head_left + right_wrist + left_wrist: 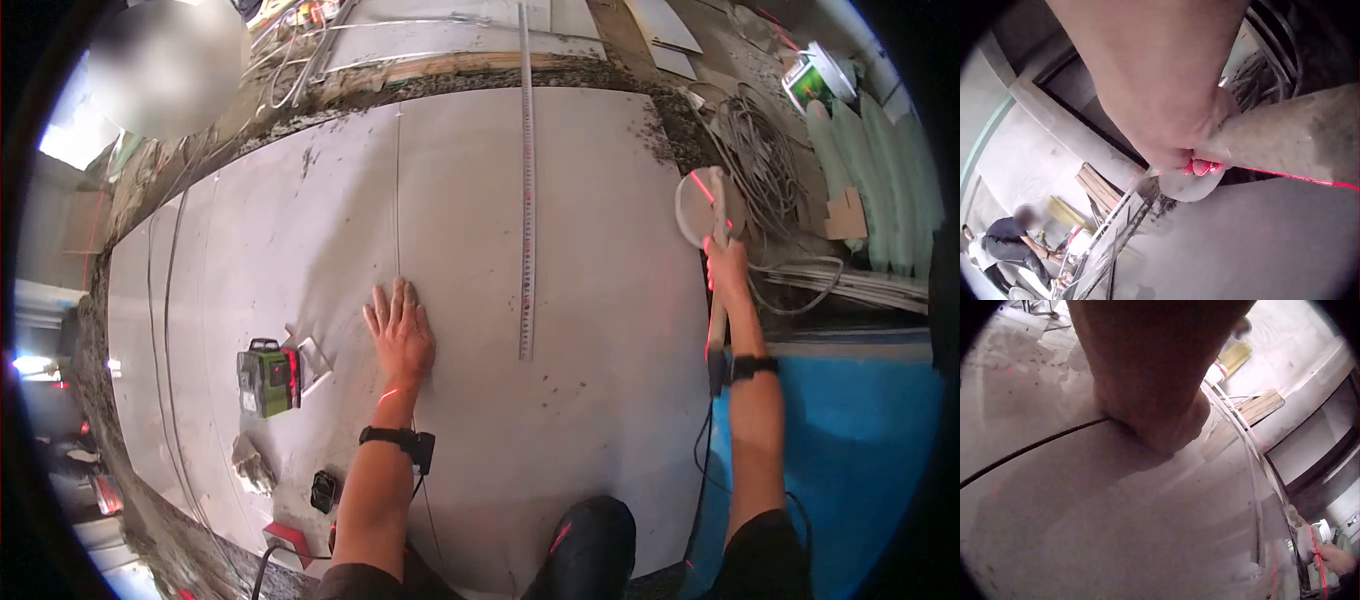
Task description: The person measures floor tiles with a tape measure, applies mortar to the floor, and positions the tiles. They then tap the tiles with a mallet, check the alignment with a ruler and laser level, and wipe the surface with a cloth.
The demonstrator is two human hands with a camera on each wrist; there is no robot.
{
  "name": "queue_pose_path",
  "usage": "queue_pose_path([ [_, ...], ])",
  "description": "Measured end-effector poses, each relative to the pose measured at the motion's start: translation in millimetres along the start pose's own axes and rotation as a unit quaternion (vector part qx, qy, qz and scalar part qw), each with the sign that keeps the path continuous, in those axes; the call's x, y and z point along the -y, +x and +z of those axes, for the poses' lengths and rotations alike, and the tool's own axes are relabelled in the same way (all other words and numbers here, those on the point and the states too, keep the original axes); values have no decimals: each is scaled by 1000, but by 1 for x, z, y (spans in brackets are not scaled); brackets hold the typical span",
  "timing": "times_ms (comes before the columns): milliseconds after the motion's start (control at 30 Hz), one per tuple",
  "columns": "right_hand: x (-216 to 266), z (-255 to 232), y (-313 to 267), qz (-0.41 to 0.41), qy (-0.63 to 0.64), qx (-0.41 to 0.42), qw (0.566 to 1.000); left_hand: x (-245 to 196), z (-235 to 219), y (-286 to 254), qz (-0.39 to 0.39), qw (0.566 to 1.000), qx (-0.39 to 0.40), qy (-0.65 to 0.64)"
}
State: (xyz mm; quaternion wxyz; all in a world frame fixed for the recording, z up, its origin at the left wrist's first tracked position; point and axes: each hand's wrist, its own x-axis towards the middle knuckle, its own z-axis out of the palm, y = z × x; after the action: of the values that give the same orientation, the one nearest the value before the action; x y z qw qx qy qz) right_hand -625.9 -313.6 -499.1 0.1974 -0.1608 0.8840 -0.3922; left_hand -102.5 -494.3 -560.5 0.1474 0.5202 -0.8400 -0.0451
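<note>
My left hand (403, 335) lies palm down on a large pale tile (460, 200), fingers spread, fingertips by a thin seam line. In the left wrist view the forearm hides most of that hand. At the right edge of the tiles, my right hand (728, 268) grips a long-handled tool (718, 320) with a round pale disc head (692, 212). The disc overlaps the tile edge in the head view. Close up, the dusty handle (1297, 134) looks thick, and red laser light falls on the fingers. A graduated straight rule (527, 200) lies on the tile between my hands.
A green laser level (265, 380) stands left of my left arm, near a crumpled wrapper (252, 465) and a small black object (323, 491). Cables (165, 330) cross the left side. At right are coiled cable (755, 150), a tipped bucket (820, 75) and a blue surface (840, 440). Another person (1013, 244) crouches beyond.
</note>
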Motion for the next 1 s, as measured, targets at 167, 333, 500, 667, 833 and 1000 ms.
queue_pose_path([
  [167, -45, 13, -99, -28, -58, 70, 995, 0, -8, -3, 12, 1000, 16, -6],
  [333, -29, 2, -209, 44, -99, 143, 984, 5, -30, -58, 58, 995, 77, -11],
  [500, -154, 8, -197, -344, -332, -25, 878, 21, -53, -128, 91, 984, 156, -11],
  [667, -64, -2, -224, -13, -210, 219, 953, 40, -25, -136, 162, 986, 19, -37],
  [833, -76, -9, -216, -1, -156, 259, 953, 34, -37, -149, 139, 987, -3, -80],
  [1000, -148, -77, -199, 11, -30, 96, 995, 38, -23, -154, 155, 983, -38, -91],
])
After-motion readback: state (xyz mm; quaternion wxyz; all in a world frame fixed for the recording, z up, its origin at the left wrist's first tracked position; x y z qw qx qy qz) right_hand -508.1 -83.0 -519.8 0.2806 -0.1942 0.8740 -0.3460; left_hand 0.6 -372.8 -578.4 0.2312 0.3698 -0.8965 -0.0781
